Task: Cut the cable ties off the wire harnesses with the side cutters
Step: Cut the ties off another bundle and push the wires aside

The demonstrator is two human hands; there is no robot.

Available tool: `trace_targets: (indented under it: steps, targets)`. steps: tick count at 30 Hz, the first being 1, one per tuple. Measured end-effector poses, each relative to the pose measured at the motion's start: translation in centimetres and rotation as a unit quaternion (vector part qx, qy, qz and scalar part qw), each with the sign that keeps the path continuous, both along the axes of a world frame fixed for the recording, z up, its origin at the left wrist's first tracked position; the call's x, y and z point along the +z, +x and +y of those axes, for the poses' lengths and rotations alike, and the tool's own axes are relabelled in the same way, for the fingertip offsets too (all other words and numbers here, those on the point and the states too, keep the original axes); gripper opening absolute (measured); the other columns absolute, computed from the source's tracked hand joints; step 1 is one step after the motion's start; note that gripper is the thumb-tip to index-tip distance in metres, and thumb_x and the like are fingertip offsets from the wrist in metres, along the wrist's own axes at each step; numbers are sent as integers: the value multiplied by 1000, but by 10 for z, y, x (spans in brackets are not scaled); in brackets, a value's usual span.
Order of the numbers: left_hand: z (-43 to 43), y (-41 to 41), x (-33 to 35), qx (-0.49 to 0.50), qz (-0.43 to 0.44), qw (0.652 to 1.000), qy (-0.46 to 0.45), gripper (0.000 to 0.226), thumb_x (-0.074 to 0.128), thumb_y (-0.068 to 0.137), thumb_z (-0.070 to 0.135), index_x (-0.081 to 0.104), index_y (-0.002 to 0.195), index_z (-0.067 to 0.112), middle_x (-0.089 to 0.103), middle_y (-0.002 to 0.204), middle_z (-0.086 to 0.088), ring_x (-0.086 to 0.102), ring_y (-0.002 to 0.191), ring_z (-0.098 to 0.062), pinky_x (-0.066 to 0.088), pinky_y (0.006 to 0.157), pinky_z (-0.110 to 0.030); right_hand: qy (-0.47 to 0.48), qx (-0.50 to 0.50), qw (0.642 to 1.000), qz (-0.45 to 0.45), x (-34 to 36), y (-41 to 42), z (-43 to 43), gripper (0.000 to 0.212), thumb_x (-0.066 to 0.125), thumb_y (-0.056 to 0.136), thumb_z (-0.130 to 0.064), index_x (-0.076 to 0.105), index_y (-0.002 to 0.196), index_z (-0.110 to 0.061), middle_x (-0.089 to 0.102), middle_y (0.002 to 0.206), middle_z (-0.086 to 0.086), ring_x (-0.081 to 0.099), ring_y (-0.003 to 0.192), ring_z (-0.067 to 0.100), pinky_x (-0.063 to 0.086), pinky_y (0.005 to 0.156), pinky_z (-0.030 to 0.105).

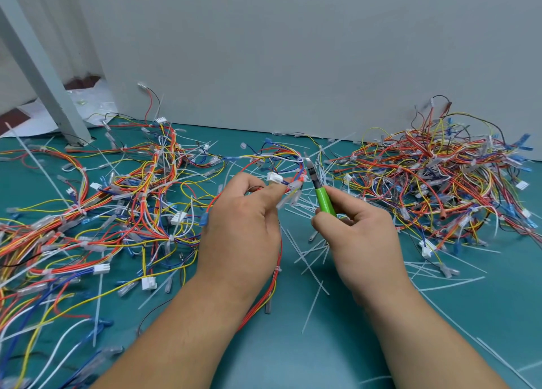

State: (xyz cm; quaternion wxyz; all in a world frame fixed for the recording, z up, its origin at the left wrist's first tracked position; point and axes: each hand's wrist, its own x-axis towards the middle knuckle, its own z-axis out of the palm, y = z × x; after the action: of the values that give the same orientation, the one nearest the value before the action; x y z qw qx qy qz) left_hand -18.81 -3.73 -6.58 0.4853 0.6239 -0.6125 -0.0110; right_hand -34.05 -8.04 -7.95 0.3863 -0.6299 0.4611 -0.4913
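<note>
Across the green mat (293, 344), one harness pile (88, 212) sprawled at 9 o'clock and a denser heap (440, 177) rose at 2 o'clock. At centre our left hand (243, 221) pinched one wire harness (281, 165), and our right hand (360, 242) clenched the side cutters (322, 195), blades towards 12 o'clock beside the bundle. We could not pick out the tie. We judged the jaws might close on a wire instead, nicking insulation, or catch our fingertips (272, 192).
</note>
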Motion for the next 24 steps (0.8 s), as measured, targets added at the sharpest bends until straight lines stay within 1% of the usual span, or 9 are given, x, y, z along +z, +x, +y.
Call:
trace_targets:
  steps: [2, 6, 12, 14, 16, 18, 20, 22, 24]
  targets:
    - [0, 0, 0, -1, 2, 1000, 1, 42, 64, 93, 3, 74, 120, 34, 53, 90, 7, 54, 79, -16, 50, 71, -37, -1, -2, 1000, 5, 0, 0, 0, 35, 64, 71, -21, 59, 105, -26, 44, 68, -7, 31, 60, 13, 24, 50, 29]
    - [0, 1, -1, 5, -12, 1000, 8, 37, 63, 92, 3, 77, 113, 30, 48, 87, 10, 49, 75, -14, 46, 65, -33, -7, 2, 1000, 11, 0, -2, 1, 34, 64, 72, -20, 60, 105, -26, 42, 66, -6, 29, 59, 14, 23, 49, 29]
    - [1, 0, 0, 0, -7, 1000, 4, 42, 65, 92, 2, 75, 117, 34, 49, 88, 10, 51, 77, -13, 45, 67, -31, -8, 4, 1000, 9, 0, -1, 1, 32, 64, 75, -18, 60, 107, -14, 41, 69, -4, 28, 60, 15, 23, 50, 30]
    - [0, 0, 0, 1, -7, 1000, 4, 41, 65, 92, 3, 75, 117, 35, 48, 87, 12, 49, 76, -12, 41, 65, -28, -7, 4, 1000, 6, 0, -1, 1, 31, 63, 76, -16, 61, 106, -11, 39, 68, -3, 26, 59, 14, 22, 48, 29]
    - [0, 1, -1, 4, -10, 1000, 8, 39, 65, 92, 4, 76, 114, 33, 46, 86, 12, 47, 74, -11, 37, 64, -27, -1, 8, 1000, 3, 0, -2, 0, 26, 63, 78, -16, 62, 102, -6, 39, 68, -1, 26, 60, 16, 21, 50, 30]
    - [-1, 2, -2, 6, -12, 1000, 10, 36, 65, 92, 4, 77, 112, 32, 47, 86, 12, 48, 76, -13, 40, 64, -30, 24, 6, 999, -42, 2, 0, 0, 20, 64, 79, -16, 64, 94, -3, 38, 69, 2, 25, 63, 21, 23, 53, 32]
    - [-2, 2, -2, 7, -11, 1000, 11, 35, 65, 92, 4, 77, 111, 31, 49, 88, 10, 51, 79, -16, 46, 67, -34, 94, 5, 983, -158, 5, 2, 0, 19, 65, 76, -15, 71, 93, -10, 42, 70, 1, 28, 61, 22, 25, 48, 31]
    - [-2, 2, -1, 8, -7, 1000, 11, 36, 65, 93, 5, 76, 114, 33, 50, 89, 10, 53, 81, -18, 49, 70, -37, 161, 47, 950, -263, 10, 3, 1, 29, 67, 71, -15, 72, 100, -18, 50, 73, 0, 38, 57, 14, 28, 46, 26]
    - [-2, 2, -1, 8, -11, 1000, 12, 35, 65, 93, 6, 76, 114, 32, 49, 89, 9, 53, 82, -19, 50, 71, -39, 192, 87, 924, -320, 14, 3, 2, 42, 70, 66, -19, 68, 109, -16, 56, 80, 1, 44, 57, 13, 28, 48, 26]
